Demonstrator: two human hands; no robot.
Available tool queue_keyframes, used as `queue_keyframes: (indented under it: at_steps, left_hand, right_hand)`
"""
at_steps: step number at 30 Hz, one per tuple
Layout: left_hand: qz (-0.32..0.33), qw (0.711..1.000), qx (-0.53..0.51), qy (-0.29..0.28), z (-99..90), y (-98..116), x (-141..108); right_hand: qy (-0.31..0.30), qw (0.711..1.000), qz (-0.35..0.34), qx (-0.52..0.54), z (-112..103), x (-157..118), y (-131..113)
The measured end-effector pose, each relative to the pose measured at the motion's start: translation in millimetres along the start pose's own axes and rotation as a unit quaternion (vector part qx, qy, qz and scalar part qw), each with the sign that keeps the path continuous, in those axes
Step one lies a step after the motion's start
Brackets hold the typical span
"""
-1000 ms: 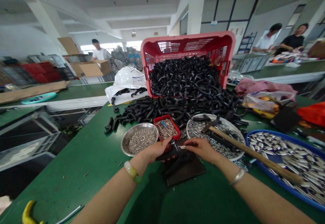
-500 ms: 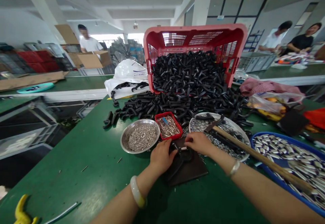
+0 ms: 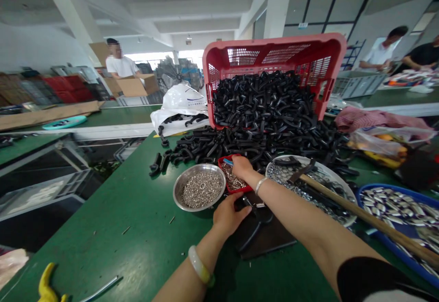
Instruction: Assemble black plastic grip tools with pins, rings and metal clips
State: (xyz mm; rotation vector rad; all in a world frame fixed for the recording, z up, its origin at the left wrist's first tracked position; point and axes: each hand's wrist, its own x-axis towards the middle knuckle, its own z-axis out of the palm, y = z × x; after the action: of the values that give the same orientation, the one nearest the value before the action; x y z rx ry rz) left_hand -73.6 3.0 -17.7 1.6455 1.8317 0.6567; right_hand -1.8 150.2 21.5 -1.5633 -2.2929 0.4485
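Head view — right hand (image 3: pixel 242 167) down in a red tray (image 3: pixel 236 190) of metal pins (image 3: pixel 232 178), grip unclear. Left hand (image 3: pixel 227 215) closed around a black plastic part (image 3: pixel 255 222).

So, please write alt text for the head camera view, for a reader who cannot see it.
A person's right hand reaches into a small red tray of metal pins, while the left hand holds a black tool on a green workbench beside a steel bowl of small rings. Behind, curved black plastic parts spill from a tipped red crate.
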Motion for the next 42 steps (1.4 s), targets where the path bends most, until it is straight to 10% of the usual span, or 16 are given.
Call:
queue_keyframes:
  at_steps: [7, 14, 21, 38, 42]
  left_hand:
    - [0.027, 0.999, -0.019, 0.012, 1.9, -3.8, 1.8]
    - [0.055, 0.998, 0.013, 0.012, 5.0, -5.1, 4.6]
    - [0.055, 0.998, 0.020, 0.008, 4.5, -3.9, 4.6]
    - [0.054, 0.998, 0.006, 0.017, 4.5, -3.3, 3.8]
    - [0.059, 0.998, 0.007, 0.024, 7.8, -4.8, 4.9]
  right_hand:
    - [0.071, 0.991, 0.000, 0.114, -27.9, -68.9, 36.0]
    - [0.092, 0.926, 0.000, 0.366, 1.1, -154.1, 65.0]
    - [0.150, 0.884, 0.039, 0.440, 10.2, -156.8, 64.0]
    - [0.171, 0.940, -0.024, 0.293, 11.3, -161.7, 51.2]
    - [0.163, 0.878, 0.077, 0.443, 13.9, -155.3, 50.2]
